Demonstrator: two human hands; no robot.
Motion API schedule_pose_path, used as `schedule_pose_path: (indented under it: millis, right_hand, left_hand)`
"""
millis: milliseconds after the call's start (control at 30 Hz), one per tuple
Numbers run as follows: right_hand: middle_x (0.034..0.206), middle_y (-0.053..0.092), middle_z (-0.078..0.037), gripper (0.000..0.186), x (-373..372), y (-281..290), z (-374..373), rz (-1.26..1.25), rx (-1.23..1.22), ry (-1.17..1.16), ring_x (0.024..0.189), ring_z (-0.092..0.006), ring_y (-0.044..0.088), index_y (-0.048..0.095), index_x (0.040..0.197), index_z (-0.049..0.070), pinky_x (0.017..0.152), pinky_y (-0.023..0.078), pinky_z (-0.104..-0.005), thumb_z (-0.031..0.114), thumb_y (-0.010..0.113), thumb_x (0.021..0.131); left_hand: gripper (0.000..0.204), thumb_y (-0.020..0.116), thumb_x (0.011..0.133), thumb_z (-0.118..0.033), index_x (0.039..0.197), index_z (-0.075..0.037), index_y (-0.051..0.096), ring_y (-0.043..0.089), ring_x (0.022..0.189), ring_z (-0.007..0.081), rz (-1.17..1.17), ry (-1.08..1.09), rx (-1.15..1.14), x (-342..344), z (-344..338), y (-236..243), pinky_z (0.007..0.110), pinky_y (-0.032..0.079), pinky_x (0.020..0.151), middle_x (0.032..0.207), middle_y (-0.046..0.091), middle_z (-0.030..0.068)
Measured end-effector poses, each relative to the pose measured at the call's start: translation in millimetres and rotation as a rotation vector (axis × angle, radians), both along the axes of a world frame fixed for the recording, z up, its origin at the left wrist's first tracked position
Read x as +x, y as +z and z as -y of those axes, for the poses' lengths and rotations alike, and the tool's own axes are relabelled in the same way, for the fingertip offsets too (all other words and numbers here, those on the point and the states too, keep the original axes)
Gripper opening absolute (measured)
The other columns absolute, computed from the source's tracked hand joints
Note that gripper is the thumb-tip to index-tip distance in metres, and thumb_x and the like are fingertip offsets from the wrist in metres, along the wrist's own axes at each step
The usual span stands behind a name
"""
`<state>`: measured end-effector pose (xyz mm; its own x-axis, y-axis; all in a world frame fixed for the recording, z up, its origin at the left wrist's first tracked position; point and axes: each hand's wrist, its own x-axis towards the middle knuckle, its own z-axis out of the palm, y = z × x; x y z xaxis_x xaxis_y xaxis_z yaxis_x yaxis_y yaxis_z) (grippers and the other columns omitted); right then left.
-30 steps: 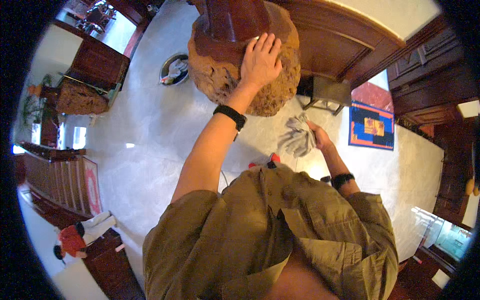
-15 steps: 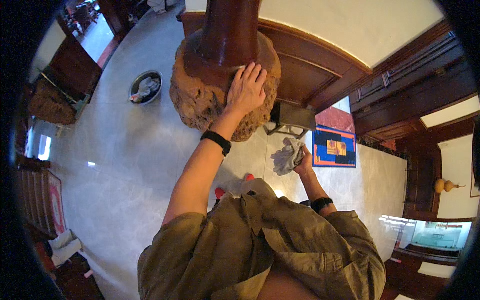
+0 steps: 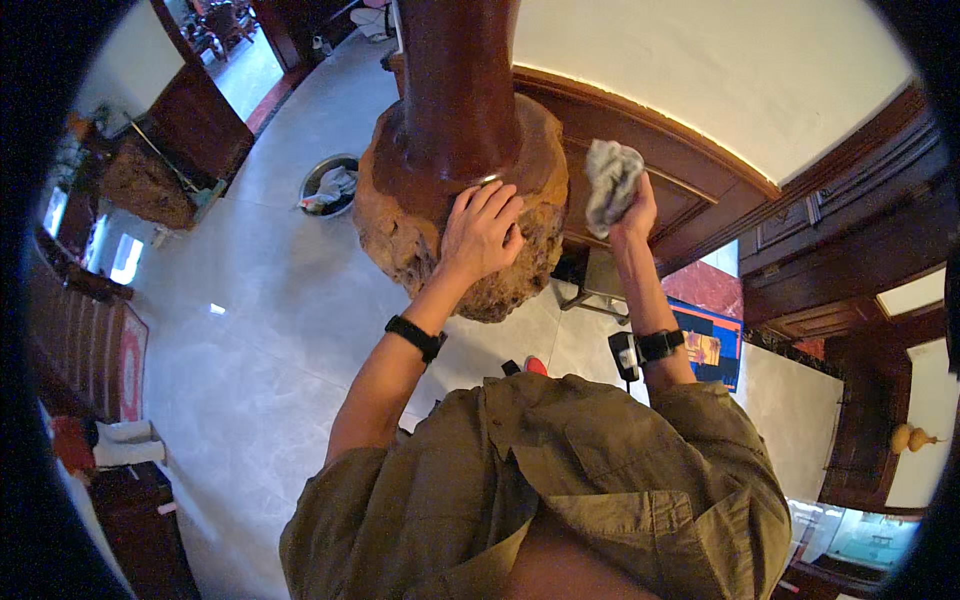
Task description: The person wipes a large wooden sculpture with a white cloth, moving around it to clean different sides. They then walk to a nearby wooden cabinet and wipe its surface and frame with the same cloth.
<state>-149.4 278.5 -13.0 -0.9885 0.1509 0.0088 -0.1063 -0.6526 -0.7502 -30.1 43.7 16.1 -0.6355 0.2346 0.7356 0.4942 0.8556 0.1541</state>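
My left hand (image 3: 480,232) lies with fingers apart on a rough, gnarled brown wooden base (image 3: 398,250), just below the glossy dark-red column (image 3: 455,75) that rises from it. My right hand (image 3: 635,210) grips a crumpled grey cloth (image 3: 610,175), raised to the right of the column in front of the wooden wall panelling (image 3: 680,145).
A steel basin (image 3: 343,205) holding cloths sits on the tiled floor (image 3: 220,370) behind left. A dark low stool (image 3: 595,290) and patterned blue mat (image 3: 715,340) lie right of the base. A railing (image 3: 85,350) and rough wooden piece (image 3: 150,185) are at far left.
My right hand has lifted the cloth upward beside the column. My left hand stays on the base, lower in the picture now, as the whole view has shifted.
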Motion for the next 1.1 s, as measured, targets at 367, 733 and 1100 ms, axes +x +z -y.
schedule_pose_path:
  millis: [367,733,1100]
  right_hand:
    - [0.12,0.052,-0.022,0.051,-59.4,-80.9,55.5,-0.22,0.893,0.002,0.111,-0.0367,0.048,0.049,0.124,-0.001,0.096,0.036,-0.0414,0.04,0.048,0.093]
    - [0.106,0.057,-0.031,0.051,-88.2,-219.8,8.9,-0.058,1.078,-0.068,0.099,-0.0465,0.054,0.047,0.121,-0.003,0.083,0.044,-0.0468,0.04,0.047,0.094]
    - [0.107,0.056,-0.024,0.053,-56.8,-37.3,41.2,-0.34,0.843,-0.068,0.103,-0.0393,0.053,0.051,0.114,-0.004,0.088,0.041,-0.0444,0.041,0.057,0.088]
  left_hand:
    - [0.034,0.065,0.074,-0.016,0.106,-0.005,0.062,0.052,0.113,0.0283,0.067,0.112,-0.053,4.2,-8.8,7.4,0.044,0.04,0.095,0.119,0.058,0.0098]
    - [0.038,0.066,0.071,-0.014,0.108,-0.006,0.061,0.054,0.108,0.0266,0.061,0.124,-0.141,-21.7,-25.6,6.2,0.041,0.041,0.092,0.117,0.059,0.0082]
    - [0.04,0.066,0.073,-0.015,0.112,-0.007,0.059,0.054,0.108,0.0277,0.059,0.204,-0.233,-14.9,-23.0,0.2,0.04,0.042,0.091,0.119,0.058,0.0086]
